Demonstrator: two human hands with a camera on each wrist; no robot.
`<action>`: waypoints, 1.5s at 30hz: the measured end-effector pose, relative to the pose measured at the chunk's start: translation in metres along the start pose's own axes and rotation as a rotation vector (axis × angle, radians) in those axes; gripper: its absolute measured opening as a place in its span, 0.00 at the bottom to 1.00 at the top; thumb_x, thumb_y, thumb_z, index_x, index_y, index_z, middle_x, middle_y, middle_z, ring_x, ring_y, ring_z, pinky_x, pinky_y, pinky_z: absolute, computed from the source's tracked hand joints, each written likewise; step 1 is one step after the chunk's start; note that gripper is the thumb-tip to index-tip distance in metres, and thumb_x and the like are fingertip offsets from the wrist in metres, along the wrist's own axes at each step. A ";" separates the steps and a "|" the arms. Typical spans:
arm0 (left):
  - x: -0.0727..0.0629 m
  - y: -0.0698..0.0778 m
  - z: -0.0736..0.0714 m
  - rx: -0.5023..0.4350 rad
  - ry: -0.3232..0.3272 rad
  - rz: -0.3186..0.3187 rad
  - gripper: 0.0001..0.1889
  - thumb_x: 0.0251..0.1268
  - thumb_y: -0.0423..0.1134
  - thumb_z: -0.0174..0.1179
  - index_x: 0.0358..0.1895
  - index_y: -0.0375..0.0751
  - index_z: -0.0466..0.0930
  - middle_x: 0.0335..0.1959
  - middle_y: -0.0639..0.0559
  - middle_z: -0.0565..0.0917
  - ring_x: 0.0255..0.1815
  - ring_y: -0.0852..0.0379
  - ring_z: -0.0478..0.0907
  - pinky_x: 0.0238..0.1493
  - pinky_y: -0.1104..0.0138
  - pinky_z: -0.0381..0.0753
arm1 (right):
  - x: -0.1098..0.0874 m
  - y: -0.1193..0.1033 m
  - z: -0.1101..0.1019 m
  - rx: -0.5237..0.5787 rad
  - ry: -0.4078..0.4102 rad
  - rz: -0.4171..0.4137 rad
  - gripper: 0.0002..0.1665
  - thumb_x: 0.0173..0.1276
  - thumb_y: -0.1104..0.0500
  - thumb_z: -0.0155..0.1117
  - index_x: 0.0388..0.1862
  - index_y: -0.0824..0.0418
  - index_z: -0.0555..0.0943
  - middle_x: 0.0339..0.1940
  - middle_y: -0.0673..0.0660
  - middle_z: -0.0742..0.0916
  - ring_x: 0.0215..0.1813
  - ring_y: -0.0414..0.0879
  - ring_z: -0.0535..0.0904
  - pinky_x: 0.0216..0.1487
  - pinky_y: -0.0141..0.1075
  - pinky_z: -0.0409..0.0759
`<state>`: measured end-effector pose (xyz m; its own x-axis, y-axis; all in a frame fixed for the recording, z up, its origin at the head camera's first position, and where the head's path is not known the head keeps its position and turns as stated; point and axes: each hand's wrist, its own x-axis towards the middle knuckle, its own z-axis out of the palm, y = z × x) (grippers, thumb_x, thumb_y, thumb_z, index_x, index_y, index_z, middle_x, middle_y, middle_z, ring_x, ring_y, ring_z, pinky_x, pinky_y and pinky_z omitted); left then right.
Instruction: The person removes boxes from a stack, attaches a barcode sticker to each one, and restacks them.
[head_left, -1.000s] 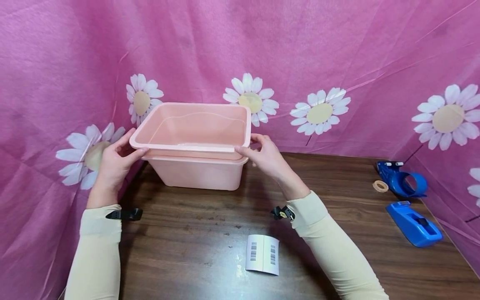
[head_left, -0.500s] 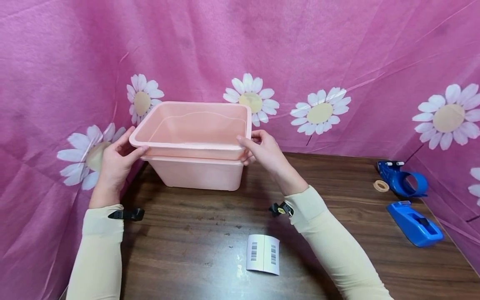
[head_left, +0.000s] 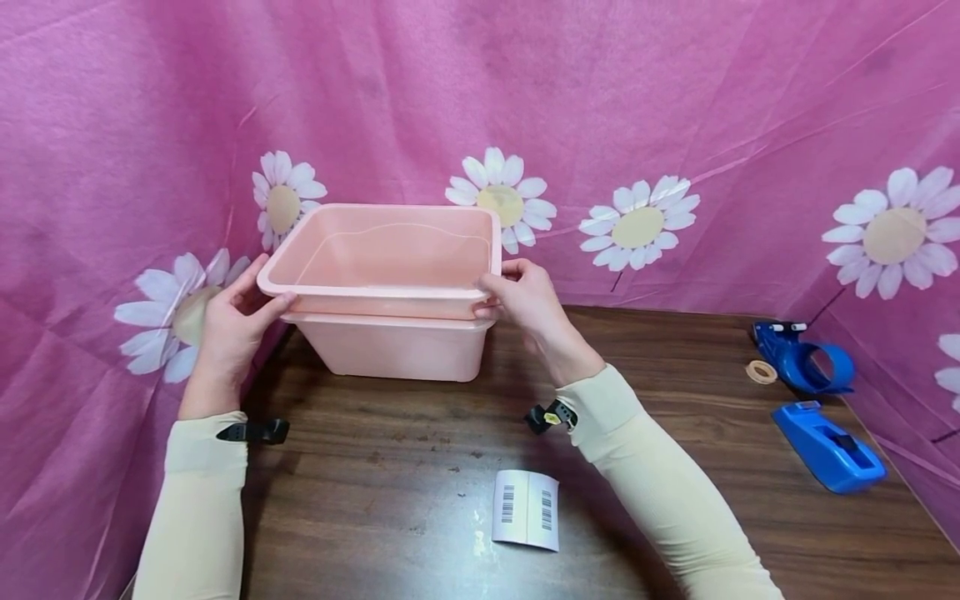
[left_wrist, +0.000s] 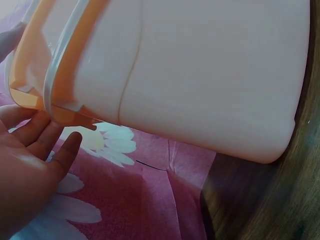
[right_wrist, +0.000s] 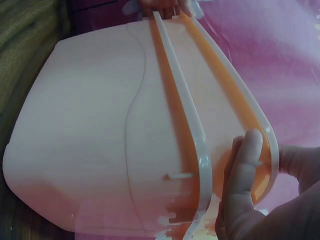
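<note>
Btwn the two hands, on the back-left part of the table (head_left: 360, 508), sits the upper bin (head_left: 382, 305), nested in the lower bin (head_left: 397, 350), w/ a strip of its wall showing btwn the two rims. Its long axis runs L–R, straight across from one hand to the other, so neither hand is nearer: each is already at one short end, touching. That end-to-end line looks like the key relation, as an uneven pull could cant the bin & jam it in the lower one.

L hand (head_left: 228, 321) is part-closed on the front L corner, thumb on the front of the rim, fingers under & behind; little finger looks free in the L wrist view. R hand (head_left: 528, 308) is also part-closed, pinching the front R corner, thumb over the rim, fingers up against the outer wall just below. Can't tell if either hand also touches the lower bin.

Mouth of the upper bin points up, long sides facing the person & the curtain (head_left: 570, 92); front rims run approx parallel, any slight tilt hard to call. Lower bin stands upright, same long axis, base on the table. Barcode sheet (head_left: 526, 510) lies nearer the person, well apart from both bins.
</note>
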<state>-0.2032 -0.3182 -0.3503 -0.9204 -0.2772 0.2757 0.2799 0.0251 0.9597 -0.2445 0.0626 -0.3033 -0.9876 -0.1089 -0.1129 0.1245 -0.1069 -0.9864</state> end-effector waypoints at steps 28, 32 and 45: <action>0.002 -0.027 -0.012 0.244 -0.222 0.016 0.41 0.76 0.30 0.71 0.88 0.37 0.64 0.84 0.39 0.72 0.71 0.71 0.73 0.67 0.86 0.76 | 0.000 0.007 0.015 0.000 0.145 -0.097 0.44 0.72 0.66 0.61 0.88 0.65 0.68 0.47 0.55 0.78 0.20 0.41 0.87 0.26 0.35 0.91; 0.003 -0.030 -0.016 0.373 -0.201 0.011 0.38 0.78 0.36 0.71 0.86 0.36 0.67 0.77 0.52 0.80 0.66 0.75 0.74 0.65 0.88 0.75 | 0.001 0.007 0.017 0.000 0.139 -0.103 0.42 0.72 0.66 0.60 0.86 0.65 0.70 0.47 0.55 0.79 0.20 0.42 0.86 0.26 0.35 0.91; 0.004 -0.031 -0.016 0.344 -0.217 0.012 0.39 0.80 0.35 0.70 0.88 0.36 0.64 0.82 0.44 0.74 0.68 0.77 0.73 0.65 0.88 0.75 | 0.001 -0.001 0.019 0.021 0.125 -0.133 0.37 0.72 0.67 0.58 0.82 0.67 0.74 0.47 0.55 0.83 0.20 0.41 0.84 0.25 0.33 0.90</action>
<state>-0.2111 -0.3352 -0.3803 -0.9643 -0.0670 0.2563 0.2167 0.3574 0.9085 -0.2440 0.0440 -0.3005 -0.9995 0.0310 0.0036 -0.0077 -0.1326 -0.9911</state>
